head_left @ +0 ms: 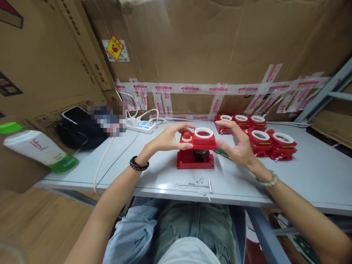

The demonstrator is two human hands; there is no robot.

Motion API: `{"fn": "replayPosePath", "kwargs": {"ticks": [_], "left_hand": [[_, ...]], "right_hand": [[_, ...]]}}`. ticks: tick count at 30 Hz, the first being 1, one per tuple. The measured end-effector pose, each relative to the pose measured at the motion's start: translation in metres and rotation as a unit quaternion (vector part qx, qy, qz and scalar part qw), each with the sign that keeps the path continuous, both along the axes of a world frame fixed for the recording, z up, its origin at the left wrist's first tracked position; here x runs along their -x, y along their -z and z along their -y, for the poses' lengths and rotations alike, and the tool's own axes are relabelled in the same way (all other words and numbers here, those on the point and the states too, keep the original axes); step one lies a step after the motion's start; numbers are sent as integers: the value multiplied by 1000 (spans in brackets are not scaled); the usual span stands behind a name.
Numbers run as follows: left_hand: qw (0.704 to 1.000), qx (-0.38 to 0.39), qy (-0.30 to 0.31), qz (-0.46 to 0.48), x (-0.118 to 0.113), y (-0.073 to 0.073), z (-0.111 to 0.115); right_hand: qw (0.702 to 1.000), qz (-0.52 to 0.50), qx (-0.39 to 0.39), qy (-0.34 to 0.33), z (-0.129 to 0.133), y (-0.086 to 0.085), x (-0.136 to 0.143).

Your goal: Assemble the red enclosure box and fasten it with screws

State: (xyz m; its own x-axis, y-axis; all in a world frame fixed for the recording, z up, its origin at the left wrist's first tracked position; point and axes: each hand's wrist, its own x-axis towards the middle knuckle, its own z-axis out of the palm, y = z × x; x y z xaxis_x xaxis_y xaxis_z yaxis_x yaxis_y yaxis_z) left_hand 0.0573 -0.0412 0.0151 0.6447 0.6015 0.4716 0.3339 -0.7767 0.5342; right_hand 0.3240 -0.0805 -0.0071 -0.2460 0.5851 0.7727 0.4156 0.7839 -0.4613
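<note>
- Two hands met at a red cover (198, 140) on its base (195, 160).
- Left hand (167, 139): grip clamped on the cover.
- Right hand (236, 143): grip apart beside it.
- Screws (198, 180) lay on the worktop (302, 176).

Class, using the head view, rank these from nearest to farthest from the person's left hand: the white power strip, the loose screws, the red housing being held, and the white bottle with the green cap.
1. Red housing: touched by the left hand, at the table's centre.
2. Loose screws: near the front edge, to the hand's right.
3. White power strip: behind the hand; too close to call against the screws.
4. White bottle: far left.
</note>
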Motion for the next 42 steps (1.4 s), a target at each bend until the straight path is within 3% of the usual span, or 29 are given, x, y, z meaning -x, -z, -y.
{"fn": "replayPosePath", "kwargs": {"ticks": [13, 22, 33, 42], "left_hand": [[998, 37, -1, -51, -8, 10, 6], [998, 39, -1, -57, -4, 13, 10], [996, 51, -13, -74, 1, 17, 14], [996, 50, -3, -76, 0, 17, 16]], "right_hand": [[996, 80, -2, -29, 1, 3, 2], [978, 207, 14, -27, 5, 3, 4], [961, 276, 10, 0, 7, 3, 5], [954, 295, -57, 5, 8, 2, 8]]}}
